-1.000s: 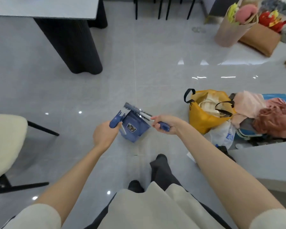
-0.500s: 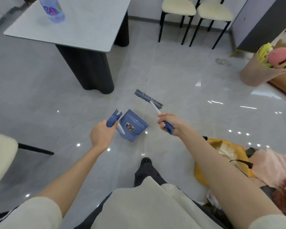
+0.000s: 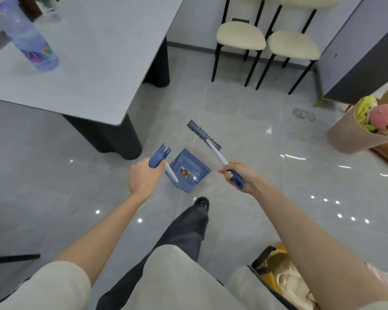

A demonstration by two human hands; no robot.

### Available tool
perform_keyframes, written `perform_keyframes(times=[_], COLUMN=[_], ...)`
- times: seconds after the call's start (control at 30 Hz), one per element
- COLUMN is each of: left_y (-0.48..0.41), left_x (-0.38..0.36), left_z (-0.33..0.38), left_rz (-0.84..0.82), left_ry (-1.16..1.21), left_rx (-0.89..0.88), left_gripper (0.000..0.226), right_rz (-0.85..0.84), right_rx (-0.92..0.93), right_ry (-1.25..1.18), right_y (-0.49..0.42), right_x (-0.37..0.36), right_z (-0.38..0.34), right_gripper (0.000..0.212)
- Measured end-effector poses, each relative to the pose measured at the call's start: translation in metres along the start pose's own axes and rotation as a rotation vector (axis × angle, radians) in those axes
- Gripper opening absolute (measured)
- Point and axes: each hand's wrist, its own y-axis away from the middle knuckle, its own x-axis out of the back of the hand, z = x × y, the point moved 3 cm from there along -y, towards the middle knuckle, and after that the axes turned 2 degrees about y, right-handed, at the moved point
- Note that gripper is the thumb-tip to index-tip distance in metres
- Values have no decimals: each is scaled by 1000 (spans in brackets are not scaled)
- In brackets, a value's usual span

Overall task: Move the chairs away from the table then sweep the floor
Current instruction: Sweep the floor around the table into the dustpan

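Yellow bag [image 3: 269,262]: on the floor [image 3: 244,108] at 5 o'clock, under the right forearm, partly hidden.
Shoe [image 3: 202,202]: black, toe pointing to 12 o'clock, just short of the dustpan.
Left hand [image 3: 143,177]: seen from the back; fingers curled fully round the blue grip of the dustpan handle [image 3: 160,155].
Right hand [image 3: 238,175]: fingers wrapped tight round the blue grip end of the broom [image 3: 205,136], thumb on top.
Dustpan [image 3: 189,172]: between the two hands, dead ahead at 12 o'clock. Blue pan with a small dark label on its back. Floor contact cannot be told.
Dustpan handle axis: runs 11 to 5 o'clock. Forked blue top end is uppermost; white shaft descends to the pan.
Broom axis: white shaft points from the grip toward 11 o'clock. Narrow blue bristle head lies across it, 10 to 4 o'clock, low at the floor, beyond the dustpan and apart from it.
Tabletop [image 3: 94,70]: pale grey on dark rounded legs, at 10 o'clock.
Bottle [image 3: 28,40]: clear plastic, standing on the tabletop.
Chairs [image 3: 241,38]: two, at 1 o'clock, cream seats and black legs, side by side near the wall, well apart from the tabletop.
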Motion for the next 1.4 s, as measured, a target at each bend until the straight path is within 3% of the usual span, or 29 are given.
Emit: perform_keyframes(times=[0.07, 0.2, 0.43, 0.63, 0.83, 1.13, 1.3, 1.4], left_y=[-36, -106, -221, -308, -392, -488, -504, -503], left_x=[-21, -60, -102, -134, -165, -211, -218, -217], left_z=[23, 70, 157, 212, 264, 338, 345, 337], left_rz=[-3, -40, -61, -30, 0, 37, 38, 54], left_ry=[-8, -19, -60, -58, -55, -116, -156, -152], left_rx=[14, 26, 81, 169, 256, 412, 461, 450], left_gripper=[38, 38, 41, 47, 44, 54, 51, 49], right_rz=[0, 44, 63, 86, 72, 49, 41, -17], right_rx=[-20, -25, -34, -21, -60, -142, -207, -232], right_ry=[13, 98, 201, 256, 326, 682, 1253, 1458], right_y=[-34, -102, -207, -308, -412, -551, -579, -580], right_x=[5, 13, 24, 21, 24, 29, 21, 14], right_z=[-33, -100, -232, -325, -419, -544, -574, -574], right_gripper=[6, 3, 12, 4, 8, 26, 30, 42])
